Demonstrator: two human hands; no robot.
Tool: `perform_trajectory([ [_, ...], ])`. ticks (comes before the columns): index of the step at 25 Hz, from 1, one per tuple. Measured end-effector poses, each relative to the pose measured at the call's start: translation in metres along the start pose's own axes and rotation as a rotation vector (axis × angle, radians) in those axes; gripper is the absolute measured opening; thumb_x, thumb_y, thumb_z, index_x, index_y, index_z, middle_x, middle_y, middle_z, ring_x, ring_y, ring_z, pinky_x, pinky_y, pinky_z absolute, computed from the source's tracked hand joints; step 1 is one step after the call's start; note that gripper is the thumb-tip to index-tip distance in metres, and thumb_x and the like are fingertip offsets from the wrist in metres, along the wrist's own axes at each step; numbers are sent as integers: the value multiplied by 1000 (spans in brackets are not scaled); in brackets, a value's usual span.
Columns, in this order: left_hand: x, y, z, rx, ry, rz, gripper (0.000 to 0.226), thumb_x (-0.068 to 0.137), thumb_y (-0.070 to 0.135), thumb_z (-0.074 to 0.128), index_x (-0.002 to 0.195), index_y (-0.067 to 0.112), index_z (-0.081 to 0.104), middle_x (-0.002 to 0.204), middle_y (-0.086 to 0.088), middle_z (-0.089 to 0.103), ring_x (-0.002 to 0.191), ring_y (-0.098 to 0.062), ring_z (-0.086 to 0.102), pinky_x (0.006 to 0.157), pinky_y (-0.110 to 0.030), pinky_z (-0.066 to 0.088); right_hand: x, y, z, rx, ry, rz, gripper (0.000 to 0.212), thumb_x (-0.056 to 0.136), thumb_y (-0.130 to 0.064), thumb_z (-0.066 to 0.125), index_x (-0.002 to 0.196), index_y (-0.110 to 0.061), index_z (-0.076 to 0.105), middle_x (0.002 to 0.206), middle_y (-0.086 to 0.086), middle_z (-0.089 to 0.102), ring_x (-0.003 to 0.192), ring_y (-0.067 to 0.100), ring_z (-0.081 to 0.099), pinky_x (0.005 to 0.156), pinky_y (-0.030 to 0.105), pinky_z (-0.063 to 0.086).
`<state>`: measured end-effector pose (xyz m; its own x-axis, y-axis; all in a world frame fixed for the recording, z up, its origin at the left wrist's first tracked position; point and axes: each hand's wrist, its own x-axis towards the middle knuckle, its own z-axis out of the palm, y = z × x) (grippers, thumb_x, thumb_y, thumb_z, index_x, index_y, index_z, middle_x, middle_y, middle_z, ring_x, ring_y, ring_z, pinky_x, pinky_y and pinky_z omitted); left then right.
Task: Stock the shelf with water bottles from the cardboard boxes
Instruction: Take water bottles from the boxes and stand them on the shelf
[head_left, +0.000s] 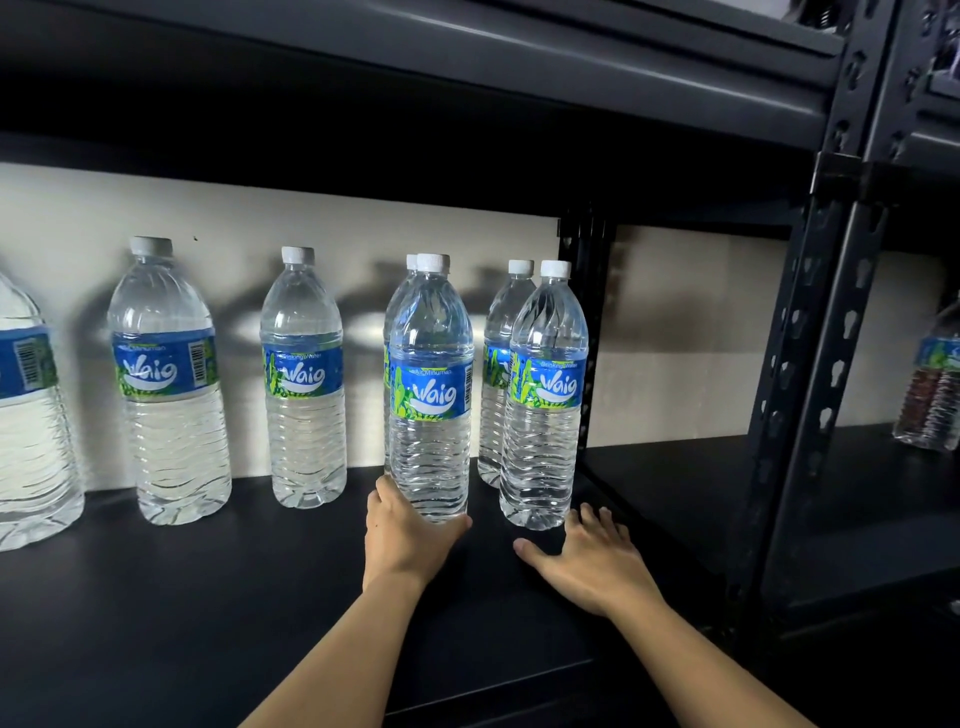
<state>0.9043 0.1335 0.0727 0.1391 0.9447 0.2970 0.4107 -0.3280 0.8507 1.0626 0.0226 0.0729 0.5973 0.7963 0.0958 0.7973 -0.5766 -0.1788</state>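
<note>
Several clear water bottles with blue labels and white caps stand on a black shelf (208, 597). My left hand (405, 535) grips the base of an upright front bottle (431, 395), with another bottle close behind it. To its right stands a second front bottle (545, 405), also with one behind it (501, 364). My right hand (587, 558) lies flat on the shelf with straight spread fingers, just beside the base of that bottle, holding nothing. No cardboard box is in view.
More bottles stand along the back wall at the left (171, 384) (304, 384) (26, 415). A black perforated upright (810, 374) divides this bay from the neighbouring one, where another bottle (935, 395) stands. An upper shelf (467, 62) hangs overhead.
</note>
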Motion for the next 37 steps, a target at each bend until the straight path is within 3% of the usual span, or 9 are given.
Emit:
perform_trajectory([
  [12, -1, 1, 0, 10, 9, -32, 77, 62, 38, 88, 116, 9, 41, 125, -11, 49, 123, -30, 46, 98, -38, 40, -1, -1, -1, 30, 32, 6, 100, 83, -80, 35, 153, -10, 25, 162, 9, 18, 150, 28, 11, 119, 40, 13],
  [19, -1, 2, -1, 21, -14, -28, 82, 62, 39, 89, 120, 8, 40, 130, -12, 47, 126, -28, 43, 101, -36, 38, -4, 0, -1, 56, 47, 9, 97, 82, -79, 36, 150, -10, 32, 160, 7, 25, 149, 28, 15, 119, 40, 16],
  [22, -3, 3, -5, 44, -44, -42, 103, 57, 42, 92, 134, 5, 36, 138, -13, 43, 133, -27, 39, 106, -35, 35, -9, -3, -5, 77, 89, 17, 87, 84, -76, 36, 142, -12, 45, 150, 7, 40, 142, 29, 29, 115, 40, 25],
  [25, -11, 3, -15, 86, -100, -84, 116, 58, 39, 93, 145, 3, 25, 144, -14, 34, 135, -28, 37, 107, -34, 35, -21, -7, -13, 29, 202, 34, 67, 91, -66, 36, 123, -12, 59, 127, 9, 59, 121, 29, 52, 100, 36, 39],
  [28, -29, -3, -36, 142, -127, -56, 101, 72, 35, 85, 146, 4, 24, 145, -10, 33, 136, -24, 37, 108, -29, 33, -27, -12, -14, -101, 378, 22, 54, 91, -58, 38, 100, -16, 70, 102, 8, 70, 97, 27, 66, 80, 32, 47],
  [30, -48, -11, -62, 167, -158, 26, 84, 79, 33, 79, 145, 8, 33, 143, -6, 41, 133, -20, 42, 109, -26, 32, -31, -17, -13, -130, 400, -29, 46, 89, -50, 41, 91, -17, 72, 94, 6, 71, 88, 25, 68, 72, 30, 48],
  [33, -86, -31, -117, 156, -196, 140, 54, 84, 30, 74, 132, 17, 52, 128, 6, 56, 121, -9, 54, 104, -22, 42, -38, -21, -9, -59, 317, -55, 35, 90, -37, 45, 104, -17, 69, 111, 6, 67, 105, 24, 59, 83, 32, 49],
  [37, -136, -79, -217, 269, -53, 316, 24, 90, 24, 68, 114, 22, 65, 106, 20, 63, 101, 3, 61, 95, -19, 49, -93, -77, 12, 118, 221, -94, 41, 95, -37, 44, 130, -22, 60, 135, 4, 54, 122, 28, 43, 101, 41, 38],
])
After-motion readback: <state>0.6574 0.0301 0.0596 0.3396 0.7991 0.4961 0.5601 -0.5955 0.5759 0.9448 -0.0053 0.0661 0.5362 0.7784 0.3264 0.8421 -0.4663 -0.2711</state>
